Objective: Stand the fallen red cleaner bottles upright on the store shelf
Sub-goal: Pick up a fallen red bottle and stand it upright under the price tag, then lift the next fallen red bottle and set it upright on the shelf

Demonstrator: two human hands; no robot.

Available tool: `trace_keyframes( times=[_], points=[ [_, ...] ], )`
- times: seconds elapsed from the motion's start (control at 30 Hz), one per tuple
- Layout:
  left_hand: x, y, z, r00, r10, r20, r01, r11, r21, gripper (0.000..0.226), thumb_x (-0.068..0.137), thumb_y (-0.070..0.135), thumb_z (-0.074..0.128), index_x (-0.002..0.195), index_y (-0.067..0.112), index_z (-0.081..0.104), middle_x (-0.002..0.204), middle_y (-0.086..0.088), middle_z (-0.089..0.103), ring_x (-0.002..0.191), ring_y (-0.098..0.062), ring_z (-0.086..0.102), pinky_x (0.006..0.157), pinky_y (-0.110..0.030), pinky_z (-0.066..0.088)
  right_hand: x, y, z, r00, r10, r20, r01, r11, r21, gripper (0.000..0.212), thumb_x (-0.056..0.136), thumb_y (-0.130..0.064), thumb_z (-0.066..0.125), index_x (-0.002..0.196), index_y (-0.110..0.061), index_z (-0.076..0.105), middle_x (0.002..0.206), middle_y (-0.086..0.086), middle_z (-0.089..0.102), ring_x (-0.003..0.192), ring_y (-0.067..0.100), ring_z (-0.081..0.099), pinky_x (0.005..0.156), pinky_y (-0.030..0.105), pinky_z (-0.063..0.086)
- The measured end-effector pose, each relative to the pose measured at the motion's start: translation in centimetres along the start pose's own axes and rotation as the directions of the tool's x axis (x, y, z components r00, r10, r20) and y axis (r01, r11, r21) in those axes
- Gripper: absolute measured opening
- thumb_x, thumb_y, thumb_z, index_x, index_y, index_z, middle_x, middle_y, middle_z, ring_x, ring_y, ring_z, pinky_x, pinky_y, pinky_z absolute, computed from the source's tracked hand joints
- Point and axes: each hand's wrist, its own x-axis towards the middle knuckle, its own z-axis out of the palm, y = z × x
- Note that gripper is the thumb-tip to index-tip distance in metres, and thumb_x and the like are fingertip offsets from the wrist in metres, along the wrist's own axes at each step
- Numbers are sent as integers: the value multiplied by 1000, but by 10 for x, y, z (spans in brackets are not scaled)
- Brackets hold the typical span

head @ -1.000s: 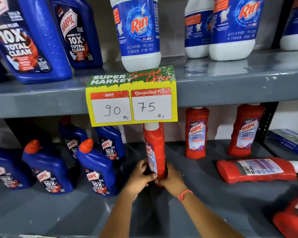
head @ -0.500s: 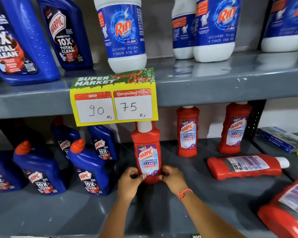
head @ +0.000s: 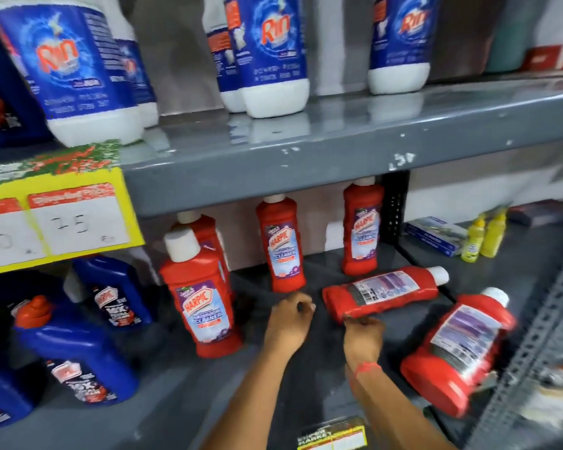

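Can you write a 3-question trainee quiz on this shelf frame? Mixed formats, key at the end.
1. True or false: the right hand is at the base end of the nearer-to-wall fallen bottle.
2. How many red cleaner bottles lie on their sides on the lower shelf?
A. one B. two C. four
3. Fill in: the left hand is holding ____.

Key:
1. True; its fingertips reach the base end, though blur hides whether they grip it.
2. B; that one and the front fallen bottle near the right upright.
3. Nothing; it hovers loosely curled beside the front standing bottle.
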Motion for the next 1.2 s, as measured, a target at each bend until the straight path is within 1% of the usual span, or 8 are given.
trace_keyframes(
  times=[0.17, 0.37, 0.47, 0.57, 0.7, 0.87, 1.0, 1.2],
  points=[
    [49, 23, 26, 918, -91, 385, 82, 996, 40, 48, 93, 29, 42, 134, 4, 36, 146, -15, 37, 133, -25, 37, 112, -36, 30, 19, -8, -15, 955, 202, 217, -246, 948, 200, 27, 83, 3, 51, 61, -12, 46, 65, 6, 47, 58, 17, 47, 60, 30, 43],
    [45, 25, 33, 863, -206, 462, 287, 951, -113, 21, 89, 35, 47, 74, 21, 51, 95, -8, 58, 84, -18, 55, 67, -25, 48, 19, -11, -14, 928, 303, 216, -346, 916, 202, 24, 84, -28, 59, 67, -13, 51, 67, 8, 53, 59, 20, 49, 68, 39, 51],
    [37, 20, 34, 850, -218, 480, 367, 898, -241, 17, 87, 33, 54, 75, 20, 52, 85, -3, 58, 75, -15, 58, 66, -23, 50, 16, -12, -19, 915, 321, 245, -372, 905, 207, 18, 86, -30, 56, 87, -12, 52, 85, 9, 56, 63, 19, 49, 59, 33, 46],
    [29, 19, 28, 829, -204, 520, 408, 857, -314, 16, 84, 27, 60, 73, 19, 52, 83, -2, 60, 74, -12, 59, 71, -23, 52, 10, -10, -24, 916, 319, 243, -367, 911, 189, 17, 87, -26, 55, 81, -11, 51, 93, 14, 54, 62, 19, 47, 55, 30, 41],
    [18, 12, 23, 824, -160, 543, 408, 833, -373, 12, 83, 18, 61, 76, 17, 51, 83, -2, 62, 75, -9, 60, 71, -20, 54, 0, 1, -28, 956, 204, 212, -248, 947, 206, 12, 86, -19, 57, 77, -11, 55, 92, 14, 57, 81, 26, 53, 58, 32, 43],
    [1, -3, 12, 851, -128, 510, 398, 790, -466, 14, 82, 5, 61, 86, 15, 53, 85, -1, 60, 80, -9, 59, 77, -20, 51, -14, 11, -30, 975, -25, 222, -6, 990, 139, 21, 81, -5, 61, 101, 0, 57, 99, 21, 65, 91, 31, 58, 89, 44, 45],
    [-10, -18, 0, 879, -85, 468, 351, 781, -517, 30, 77, -5, 62, 102, 9, 53, 89, -2, 62, 83, -11, 60, 72, -17, 53, -18, 19, -32, 914, -224, 339, 219, 974, 53, 30, 78, 7, 60, 105, -4, 56, 98, 11, 66, 90, 21, 59, 87, 32, 44],
    [-22, -34, -7, 946, -79, 313, 241, 819, -521, 32, 70, -12, 65, 89, 13, 61, 88, -2, 68, 75, -5, 65, 66, -13, 54, -5, 18, -20, 786, -300, 540, 420, 901, -112, 35, 77, 5, 61, 110, -5, 53, 106, 7, 64, 104, 26, 60, 95, 36, 46]
  ],
)
